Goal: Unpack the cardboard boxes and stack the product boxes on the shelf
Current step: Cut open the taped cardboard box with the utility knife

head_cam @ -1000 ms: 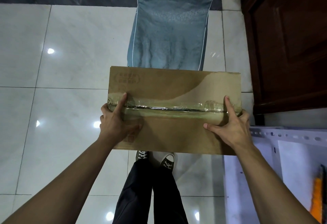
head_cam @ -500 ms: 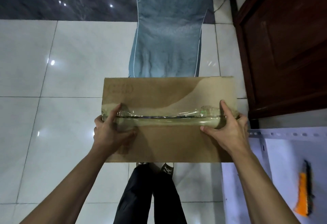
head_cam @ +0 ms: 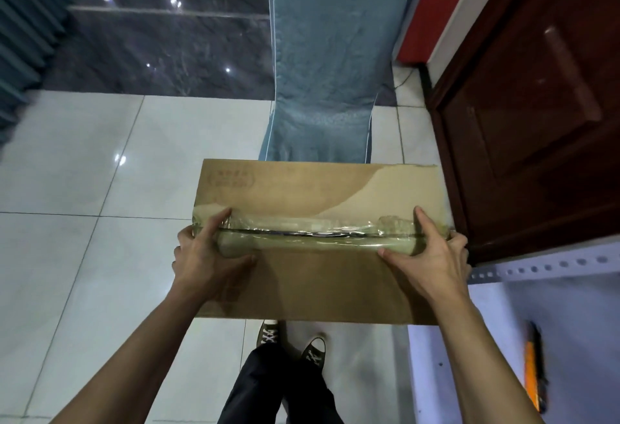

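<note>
I hold a brown cardboard box (head_cam: 315, 195) flat in front of me, above the tiled floor. Clear tape runs along its closed centre seam. My left hand (head_cam: 204, 256) grips the box's left end, thumb on top by the tape. My right hand (head_cam: 432, 256) grips the right end the same way. The box's flaps are closed, so what is inside is hidden. At the lower right lies the white shelf (head_cam: 570, 323) with a perforated metal rail.
An orange and black utility knife (head_cam: 535, 370) lies on the shelf surface. A blue padded cushion (head_cam: 332, 65) leans against the dark wall ahead. A dark wooden door (head_cam: 536, 105) stands on the right. My feet (head_cam: 288, 343) are on white floor tiles.
The view has tilted upward, showing more of the cushion and wall. The box stays held in both hands and sits lower in the frame. The knife has come further into view.
</note>
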